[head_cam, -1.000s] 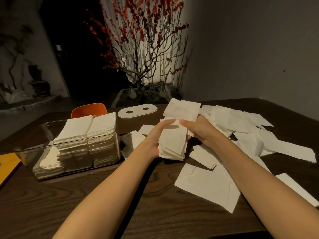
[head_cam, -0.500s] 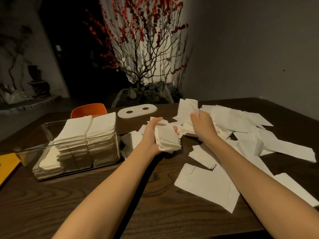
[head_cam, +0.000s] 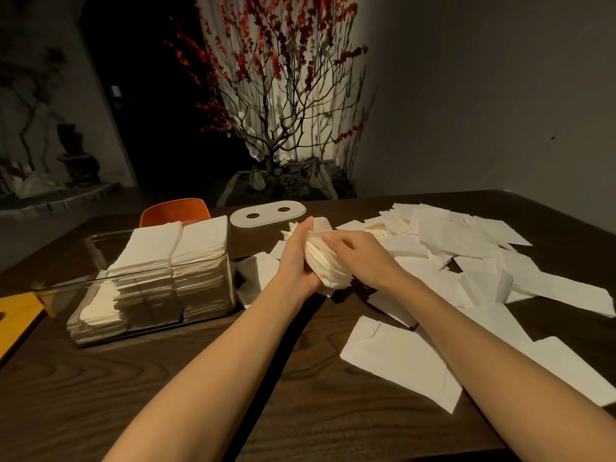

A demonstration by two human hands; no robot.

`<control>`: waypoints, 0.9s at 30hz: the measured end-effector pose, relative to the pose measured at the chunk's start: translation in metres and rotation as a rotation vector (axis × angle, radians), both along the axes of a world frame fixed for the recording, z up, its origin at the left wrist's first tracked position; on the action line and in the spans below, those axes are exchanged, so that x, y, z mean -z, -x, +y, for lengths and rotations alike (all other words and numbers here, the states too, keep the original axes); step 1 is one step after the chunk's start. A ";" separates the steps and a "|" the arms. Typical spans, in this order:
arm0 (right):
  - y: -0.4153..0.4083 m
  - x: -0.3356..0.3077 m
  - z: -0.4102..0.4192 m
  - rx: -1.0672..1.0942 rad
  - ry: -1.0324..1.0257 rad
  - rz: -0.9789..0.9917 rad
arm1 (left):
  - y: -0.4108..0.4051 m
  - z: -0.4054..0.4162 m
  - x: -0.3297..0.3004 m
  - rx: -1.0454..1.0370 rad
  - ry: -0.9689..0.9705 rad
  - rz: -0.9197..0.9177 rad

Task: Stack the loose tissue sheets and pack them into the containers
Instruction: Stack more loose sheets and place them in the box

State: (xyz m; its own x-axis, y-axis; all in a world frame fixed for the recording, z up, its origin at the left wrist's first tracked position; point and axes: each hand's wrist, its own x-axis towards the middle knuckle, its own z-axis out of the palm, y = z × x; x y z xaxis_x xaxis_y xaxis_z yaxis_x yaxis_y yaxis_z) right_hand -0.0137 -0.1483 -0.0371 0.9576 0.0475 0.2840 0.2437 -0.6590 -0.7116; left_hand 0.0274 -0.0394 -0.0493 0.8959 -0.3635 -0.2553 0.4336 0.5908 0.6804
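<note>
A thick stack of white tissue sheets (head_cam: 325, 261) stands on edge between my two hands above the table's middle. My left hand (head_cam: 295, 258) grips it from the left side, fingers up along its face. My right hand (head_cam: 358, 253) presses against its right face with fingers laid over the top. Loose tissue sheets (head_cam: 466, 241) lie scattered across the right half of the table. A clear plastic container (head_cam: 60, 295) at the left holds two tall tissue stacks (head_cam: 173, 258) and a lower one.
A white lid with two holes (head_cam: 266, 215) lies behind the container. An orange chair back (head_cam: 175, 210) stands past the far edge, a yellow board (head_cam: 16, 318) at the left edge. A potted red-blossom tree (head_cam: 276, 128) is beyond the dark wooden table (head_cam: 233, 395).
My right hand came back from the loose pile with more sheets and pressed them onto the stack in my left hand. The stack tipped from lying flat to standing on edge.
</note>
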 end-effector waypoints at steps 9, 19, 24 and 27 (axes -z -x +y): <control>-0.006 -0.006 -0.002 0.100 -0.213 0.162 | 0.008 -0.002 -0.005 -0.002 -0.054 -0.033; -0.019 -0.007 -0.014 0.367 -0.405 0.239 | 0.006 -0.001 -0.007 -0.026 -0.052 -0.017; -0.015 -0.009 -0.023 0.411 -0.513 0.229 | 0.006 0.004 -0.004 -0.013 -0.025 -0.013; -0.014 -0.009 -0.023 0.361 -0.525 0.235 | 0.005 0.003 -0.001 0.043 -0.048 -0.003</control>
